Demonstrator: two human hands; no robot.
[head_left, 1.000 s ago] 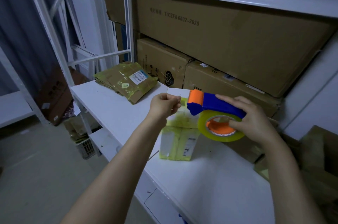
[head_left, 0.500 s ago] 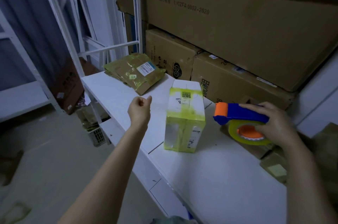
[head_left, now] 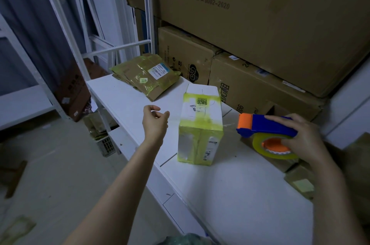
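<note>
The dispenser (head_left: 266,125) was gripped by the right hand (head_left: 304,138), fingers curled over its handle, just right of the box (head_left: 200,134), likely so tape could be run onto it. The box was stood upright on the shelf (head_left: 240,194), with the left hand (head_left: 155,122) held beside it, loosely curled and apparently empty.

Open shelf (head_left: 230,194) lies in front of the taped box (head_left: 200,130), while stacked cartons (head_left: 250,88) wall the back and flattened parcels (head_left: 146,76) block the far corner
</note>
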